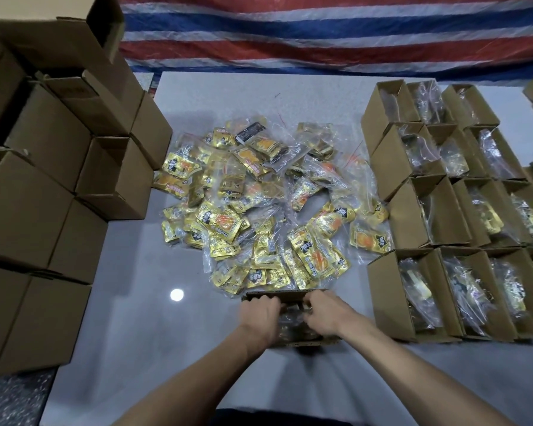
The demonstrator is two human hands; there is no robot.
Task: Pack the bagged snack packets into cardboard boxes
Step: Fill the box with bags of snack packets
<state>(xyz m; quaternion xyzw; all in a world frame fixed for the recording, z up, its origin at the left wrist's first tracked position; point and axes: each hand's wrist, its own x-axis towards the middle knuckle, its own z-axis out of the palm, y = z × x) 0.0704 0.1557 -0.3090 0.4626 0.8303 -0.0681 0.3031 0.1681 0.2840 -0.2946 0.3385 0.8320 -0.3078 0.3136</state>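
A small open cardboard box (290, 295) sits on the grey table just in front of me, with a clear bag of snack packets (293, 321) inside it. My left hand (260, 318) curls over the box's left side. My right hand (323, 313) has its fingers curled down into the box on the bag. Much of the box is hidden under both hands. Beyond it lies a wide pile of clear bags with gold snack packets (259, 204).
Several open boxes (425, 216) holding bagged packets stand in rows on the right. Stacks of closed cardboard boxes (59, 186) rise on the left. A red, white and blue striped tarp (320, 32) hangs at the back. The grey table (154, 327) shows bare surface on the near left.
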